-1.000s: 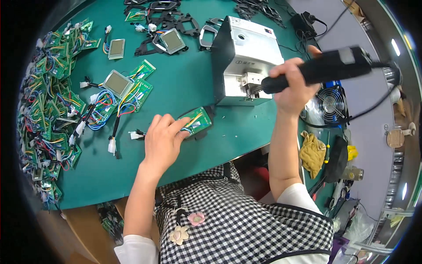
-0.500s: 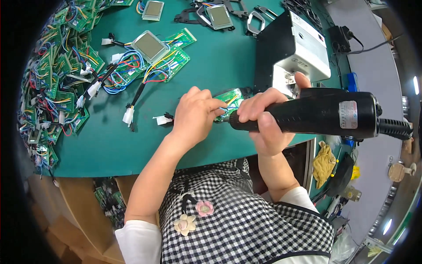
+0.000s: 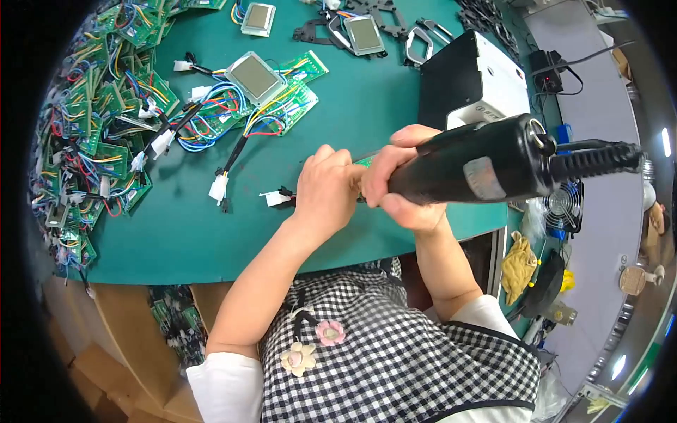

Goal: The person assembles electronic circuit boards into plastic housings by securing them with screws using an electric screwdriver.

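My right hand (image 3: 403, 185) grips a black electric screwdriver (image 3: 462, 168), its cabled rear end raised toward the right. The driver's tip is hidden behind my fingers. Close against it is my left hand (image 3: 326, 185), its fingers bent and pressed together; what they pinch is out of sight. Under both hands lies a green circuit board (image 3: 365, 161), of which only a sliver shows. A white connector (image 3: 276, 198) on dark leads sticks out left of my left hand.
Wired circuit boards (image 3: 92, 134) are heaped along the left. Nearer the middle lie boards with a small display (image 3: 256, 79). A black-and-white box machine (image 3: 469, 81) stands behind my right hand. Black plastic frames (image 3: 423, 44) lie at the back; a yellow cloth (image 3: 518, 264) is at right.
The screwdriver's rear end has swung up and toward me, its front moving closer to my left fingers. Both hands have drawn together, covering most of the circuit board.
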`<action>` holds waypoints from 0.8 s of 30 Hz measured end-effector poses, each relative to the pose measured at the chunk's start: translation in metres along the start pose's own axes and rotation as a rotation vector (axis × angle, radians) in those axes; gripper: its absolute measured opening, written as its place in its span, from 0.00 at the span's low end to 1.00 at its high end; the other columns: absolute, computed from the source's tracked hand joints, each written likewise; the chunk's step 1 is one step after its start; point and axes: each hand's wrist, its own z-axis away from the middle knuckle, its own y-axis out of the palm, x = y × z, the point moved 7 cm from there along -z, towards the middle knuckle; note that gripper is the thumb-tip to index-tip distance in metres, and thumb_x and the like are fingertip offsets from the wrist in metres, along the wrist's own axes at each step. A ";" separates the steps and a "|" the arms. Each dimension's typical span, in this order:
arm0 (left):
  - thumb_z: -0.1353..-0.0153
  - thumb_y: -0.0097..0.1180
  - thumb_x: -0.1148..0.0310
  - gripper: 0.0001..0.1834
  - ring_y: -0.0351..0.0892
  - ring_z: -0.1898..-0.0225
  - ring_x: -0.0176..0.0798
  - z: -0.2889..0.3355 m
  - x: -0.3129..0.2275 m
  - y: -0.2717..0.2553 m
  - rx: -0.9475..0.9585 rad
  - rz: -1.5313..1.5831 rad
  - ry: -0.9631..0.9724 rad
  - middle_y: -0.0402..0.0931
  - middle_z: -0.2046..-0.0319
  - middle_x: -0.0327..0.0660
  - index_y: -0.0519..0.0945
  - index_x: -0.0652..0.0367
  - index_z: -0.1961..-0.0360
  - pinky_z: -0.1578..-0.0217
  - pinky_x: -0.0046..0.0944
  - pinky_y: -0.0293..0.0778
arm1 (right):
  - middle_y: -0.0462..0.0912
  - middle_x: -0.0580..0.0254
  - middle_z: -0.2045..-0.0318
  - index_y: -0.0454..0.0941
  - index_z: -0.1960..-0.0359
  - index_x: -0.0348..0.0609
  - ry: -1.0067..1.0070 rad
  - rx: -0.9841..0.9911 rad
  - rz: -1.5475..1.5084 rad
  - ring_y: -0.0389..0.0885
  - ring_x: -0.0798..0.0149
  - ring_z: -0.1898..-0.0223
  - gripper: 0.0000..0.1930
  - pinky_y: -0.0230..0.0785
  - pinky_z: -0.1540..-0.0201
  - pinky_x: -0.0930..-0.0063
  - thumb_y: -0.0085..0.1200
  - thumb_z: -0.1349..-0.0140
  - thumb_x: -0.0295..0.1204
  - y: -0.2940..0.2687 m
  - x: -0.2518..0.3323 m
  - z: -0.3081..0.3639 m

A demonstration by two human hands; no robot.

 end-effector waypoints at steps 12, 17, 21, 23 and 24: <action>0.53 0.58 0.75 0.08 0.68 0.62 0.45 -0.081 0.026 -0.040 0.172 -0.167 0.081 0.71 0.72 0.42 0.81 0.57 0.69 0.60 0.40 0.66 | 0.71 0.58 0.80 0.46 0.42 0.41 -0.155 -0.679 -0.200 0.72 0.62 0.79 0.34 0.69 0.72 0.65 0.52 0.48 0.23 -0.075 0.050 0.043; 0.55 0.61 0.71 0.12 0.69 0.58 0.46 -0.143 0.001 -0.030 0.334 -0.207 0.165 0.73 0.67 0.41 0.81 0.55 0.66 0.56 0.41 0.65 | 0.72 0.56 0.79 0.47 0.45 0.37 -0.102 -0.624 -0.191 0.73 0.63 0.78 0.33 0.70 0.70 0.68 0.54 0.48 0.23 -0.079 0.019 0.062; 0.54 0.54 0.71 0.10 0.68 0.51 0.44 -0.210 -0.005 0.024 0.043 -0.614 0.388 0.73 0.60 0.39 0.82 0.49 0.68 0.50 0.45 0.61 | 0.73 0.57 0.80 0.51 0.43 0.43 -0.095 -0.489 -0.120 0.74 0.62 0.78 0.33 0.70 0.70 0.67 0.54 0.50 0.20 -0.071 0.009 0.058; 0.52 0.52 0.71 0.10 0.68 0.49 0.44 -0.228 0.009 0.051 -0.073 -0.669 0.527 0.73 0.58 0.39 0.82 0.48 0.69 0.48 0.47 0.60 | 0.73 0.58 0.80 0.52 0.44 0.43 -0.098 -0.404 -0.171 0.74 0.63 0.76 0.32 0.70 0.69 0.68 0.53 0.51 0.19 -0.068 0.008 0.058; 0.52 0.51 0.71 0.09 0.67 0.48 0.44 -0.237 0.017 0.059 -0.064 -0.674 0.537 0.73 0.57 0.39 0.82 0.47 0.71 0.46 0.49 0.59 | 0.74 0.59 0.80 0.51 0.44 0.44 -0.094 -0.403 -0.191 0.74 0.63 0.76 0.31 0.69 0.69 0.68 0.53 0.49 0.21 -0.069 0.011 0.056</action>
